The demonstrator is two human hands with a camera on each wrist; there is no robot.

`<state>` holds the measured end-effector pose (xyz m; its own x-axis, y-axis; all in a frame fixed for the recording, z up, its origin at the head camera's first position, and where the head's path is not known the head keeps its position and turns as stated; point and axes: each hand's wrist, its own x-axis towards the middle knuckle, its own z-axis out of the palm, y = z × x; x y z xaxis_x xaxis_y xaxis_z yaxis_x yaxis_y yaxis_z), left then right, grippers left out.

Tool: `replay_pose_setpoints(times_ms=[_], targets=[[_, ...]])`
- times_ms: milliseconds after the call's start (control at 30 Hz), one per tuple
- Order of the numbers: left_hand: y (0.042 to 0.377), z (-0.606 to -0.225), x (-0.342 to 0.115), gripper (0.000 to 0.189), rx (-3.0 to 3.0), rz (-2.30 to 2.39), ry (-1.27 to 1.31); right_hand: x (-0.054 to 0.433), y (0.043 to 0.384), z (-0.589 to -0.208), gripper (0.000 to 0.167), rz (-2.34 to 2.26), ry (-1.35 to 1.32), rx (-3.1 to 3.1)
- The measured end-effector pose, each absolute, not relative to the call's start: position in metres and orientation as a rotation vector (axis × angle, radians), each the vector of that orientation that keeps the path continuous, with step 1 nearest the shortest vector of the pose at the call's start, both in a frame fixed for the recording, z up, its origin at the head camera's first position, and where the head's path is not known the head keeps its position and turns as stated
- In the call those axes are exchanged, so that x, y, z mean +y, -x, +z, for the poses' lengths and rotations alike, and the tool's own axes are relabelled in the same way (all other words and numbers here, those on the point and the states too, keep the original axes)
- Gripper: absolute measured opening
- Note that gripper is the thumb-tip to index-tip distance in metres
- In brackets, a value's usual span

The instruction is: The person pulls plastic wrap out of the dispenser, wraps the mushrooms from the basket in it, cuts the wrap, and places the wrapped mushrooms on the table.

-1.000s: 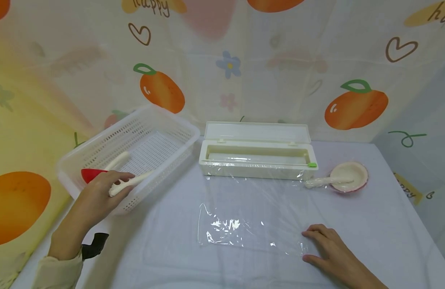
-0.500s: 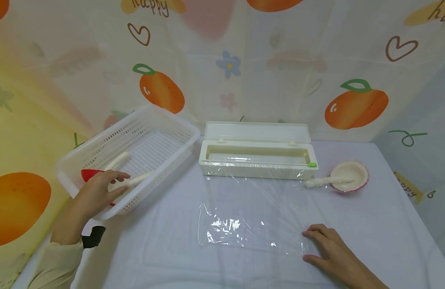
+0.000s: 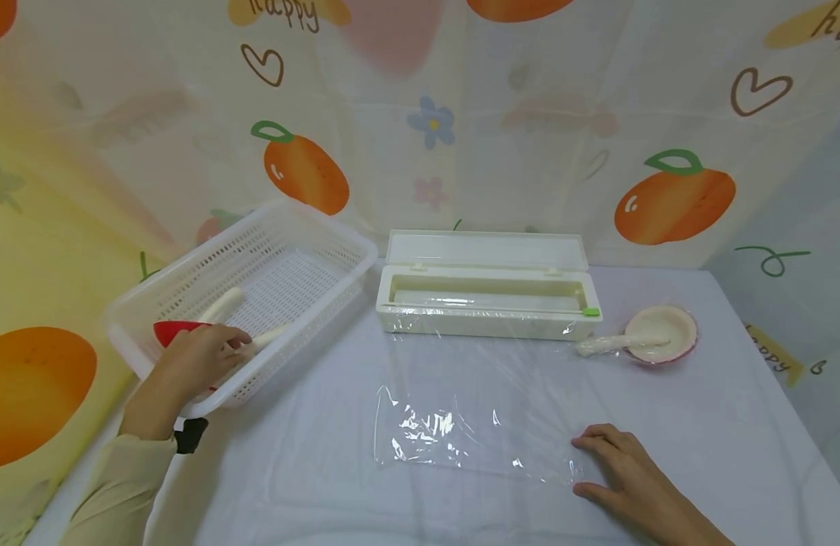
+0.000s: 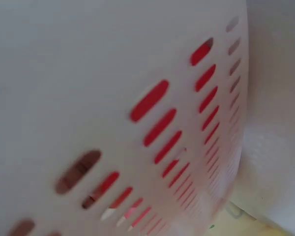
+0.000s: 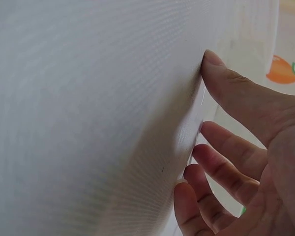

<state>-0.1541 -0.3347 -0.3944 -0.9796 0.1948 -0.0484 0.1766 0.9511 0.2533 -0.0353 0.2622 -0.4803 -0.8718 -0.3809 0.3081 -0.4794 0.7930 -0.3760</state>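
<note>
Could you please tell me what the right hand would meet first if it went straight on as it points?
The right hand would most likely meet the clear plastic film first: in the head view, its near corner lies right by the fingertips. Whether they touch it is hard to tell.

Clear, glossy, crinkled plastic film (image 3: 474, 413) caught bright glints above the matt, finely woven cloth (image 3: 297, 462) on the bench (image 3: 727, 440). The perforated basket (image 3: 293, 277) looked like translucent, satiny plastic; the long box (image 3: 488, 272), smooth plastic. The film-wrapped ladle (image 3: 662, 331) shone. The sleeve (image 3: 123, 485) was matt fabric.
</note>
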Motion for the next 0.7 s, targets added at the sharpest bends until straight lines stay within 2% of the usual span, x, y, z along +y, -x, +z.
replay_pose_setpoints(times_ms=[500, 700], targets=[[0.1631, -0.3968, -0.3361, 0.025, 2.981, 0.311, -0.232, 0.2625, 0.0350, -0.4782, 0.053, 0.632, -0.642, -2.829], [0.1605, -0.3934, -0.3338, 0.022, 3.114, 0.391, -0.373, 0.2627, 0.0350, -0.4781, 0.053, 0.622, -0.663, -2.813]])
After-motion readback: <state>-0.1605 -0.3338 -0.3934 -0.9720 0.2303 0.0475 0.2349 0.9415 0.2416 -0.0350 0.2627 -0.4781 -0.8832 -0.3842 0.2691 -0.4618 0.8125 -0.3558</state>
